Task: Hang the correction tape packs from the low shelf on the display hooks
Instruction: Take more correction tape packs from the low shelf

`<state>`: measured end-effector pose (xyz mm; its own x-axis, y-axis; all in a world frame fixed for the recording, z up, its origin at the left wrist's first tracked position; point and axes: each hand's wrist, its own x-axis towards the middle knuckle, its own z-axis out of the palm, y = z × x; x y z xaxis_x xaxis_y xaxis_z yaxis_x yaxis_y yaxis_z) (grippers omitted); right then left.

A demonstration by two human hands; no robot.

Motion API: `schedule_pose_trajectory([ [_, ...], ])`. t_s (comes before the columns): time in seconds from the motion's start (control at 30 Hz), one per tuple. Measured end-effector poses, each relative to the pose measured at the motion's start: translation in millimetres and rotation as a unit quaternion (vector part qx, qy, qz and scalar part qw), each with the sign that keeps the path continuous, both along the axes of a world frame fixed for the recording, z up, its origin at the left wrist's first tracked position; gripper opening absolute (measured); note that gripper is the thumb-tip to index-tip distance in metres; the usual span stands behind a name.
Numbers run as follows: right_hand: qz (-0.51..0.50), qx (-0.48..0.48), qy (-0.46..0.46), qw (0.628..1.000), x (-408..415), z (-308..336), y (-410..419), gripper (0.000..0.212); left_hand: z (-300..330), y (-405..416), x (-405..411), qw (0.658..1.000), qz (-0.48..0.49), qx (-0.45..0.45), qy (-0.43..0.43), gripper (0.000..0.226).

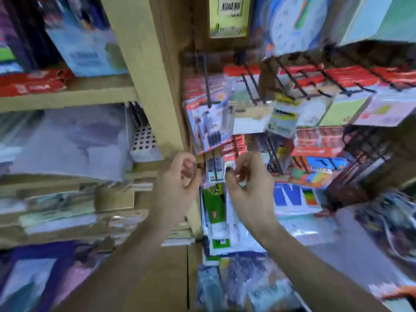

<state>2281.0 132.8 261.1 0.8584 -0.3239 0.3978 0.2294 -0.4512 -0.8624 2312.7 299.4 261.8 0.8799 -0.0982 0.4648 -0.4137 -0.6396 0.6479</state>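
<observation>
Reaching up side by side, the left hand (180,176) and right hand (245,179) flank a small correction tape pack (213,170) on a black display hook (215,163). Both hands' curled fingers pinch the pack's edges, beside a wooden shelf post (144,70). Motion blur hides finer detail.

Most of the print in front of me is smeared by blur and I cannot read it. The yellow-green card (229,16) hanging at the top carries black characters above a barcode-like strip, but I cannot make them out. The white pack (295,197) low on the right shows big blue letters, something like "N", nothing more
</observation>
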Motion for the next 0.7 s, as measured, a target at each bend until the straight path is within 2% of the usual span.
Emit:
schedule_pose_trajectory([
  [0.07, -0.020, -0.002, 0.105, 0.994, -6.5, -57.3, 6.0, 0.016, -53.4, 13.2, -7.2, 0.998, 0.013, 0.007, 0.066, 0.012],
  [0.17, -0.052, -0.001, 0.254, 0.966, -22.8, -139.9, 9.7, 0.015, -130.2, 34.7, -19.1, 0.981, 0.047, 0.024, 0.186, 0.012],
  [0.27, -0.065, 0.013, 0.409, 0.910, -48.8, -215.3, 14.8, 0.013, -202.4, 54.1, -38.3, 0.950, 0.057, 0.042, 0.303, 0.016],
  [0.37, -0.072, 0.035, 0.535, 0.841, -78.0, -291.0, 21.5, 0.017, -263.9, 67.4, -62.8, 0.897, 0.081, 0.051, 0.431, 0.027],
  [0.5, -0.080, 0.076, 0.633, 0.766, -119.6, -386.1, 25.2, 0.024, -348.4, 77.3, -89.5, 0.806, 0.098, 0.062, 0.580, 0.051],
  [0.6, -0.082, 0.083, 0.660, 0.742, -142.0, -438.7, 26.0, 0.029, -409.6, 80.8, -97.7, 0.753, 0.091, 0.066, 0.649, 0.068],
  [0.7, -0.064, 0.109, 0.685, 0.717, -147.3, -481.1, 35.0, 0.054, -462.7, 77.3, -102.9, 0.719, 0.091, 0.045, 0.687, 0.081],
])
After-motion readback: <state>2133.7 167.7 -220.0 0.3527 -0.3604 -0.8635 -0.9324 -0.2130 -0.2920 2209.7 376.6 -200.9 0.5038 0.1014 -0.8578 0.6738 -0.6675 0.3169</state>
